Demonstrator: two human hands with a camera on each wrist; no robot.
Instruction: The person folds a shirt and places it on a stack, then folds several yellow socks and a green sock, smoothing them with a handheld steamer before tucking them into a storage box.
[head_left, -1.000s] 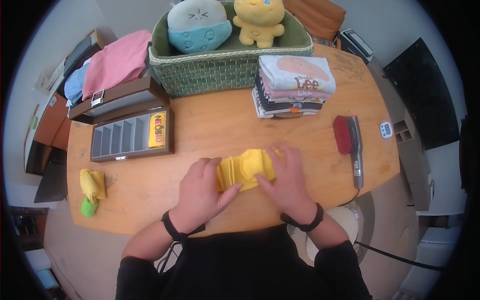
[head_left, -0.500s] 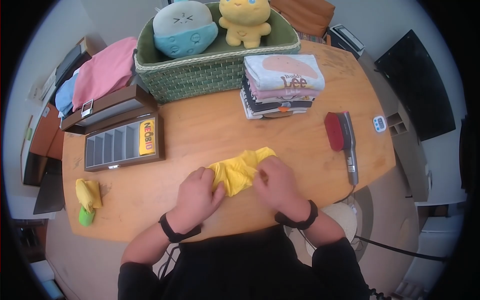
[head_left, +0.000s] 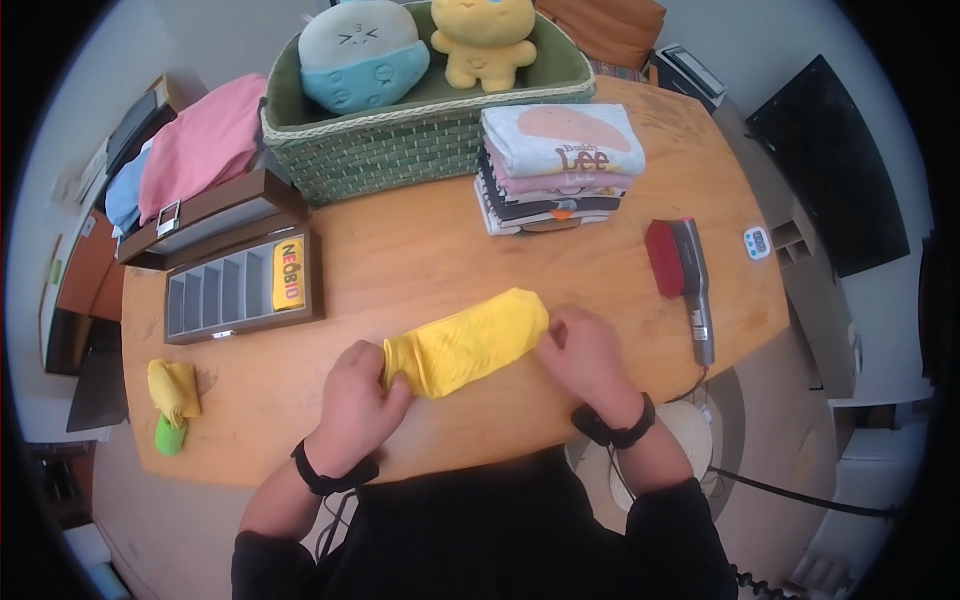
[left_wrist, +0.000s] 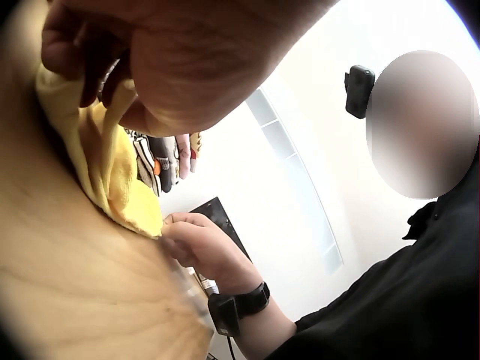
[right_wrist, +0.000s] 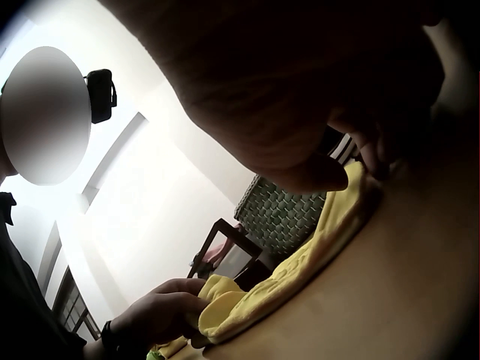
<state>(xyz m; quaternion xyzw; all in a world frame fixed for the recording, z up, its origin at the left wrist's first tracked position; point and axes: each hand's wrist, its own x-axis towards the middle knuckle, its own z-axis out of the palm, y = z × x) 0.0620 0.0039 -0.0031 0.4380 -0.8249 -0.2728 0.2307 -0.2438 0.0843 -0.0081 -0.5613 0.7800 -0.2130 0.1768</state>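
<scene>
A yellow sock (head_left: pixel 468 345) is stretched out flat and slantwise on the wooden table in front of me. My left hand (head_left: pixel 352 400) pinches its cuff end between thumb and fingers, where the fabric is folded and ridged. At the rounded toe end, my right hand (head_left: pixel 588 358) pinches the edge with its fingertips. In the left wrist view the sock (left_wrist: pixel 112 180) hangs in loose folds under the left fingers. Seen from the right wrist, the sock (right_wrist: pixel 285 277) runs along the tabletop between both hands.
A brown divided box (head_left: pixel 240 335) with its lid raised holds a rolled yellow sock (head_left: pixel 289 272) marked NEOBIO. Another yellow bundle (head_left: pixel 175 388) with a green end lies at left. Behind are a green basket (head_left: pixel 390 150) with plush toys and folded shirts (head_left: pixel 560 170); right, a hairbrush-like appliance (head_left: pixel 690 290).
The bunched, crumpled sock has been spread into a long flat shape. My left hand has shifted left and my right hand right, to opposite ends. The head view has tilted slightly.
</scene>
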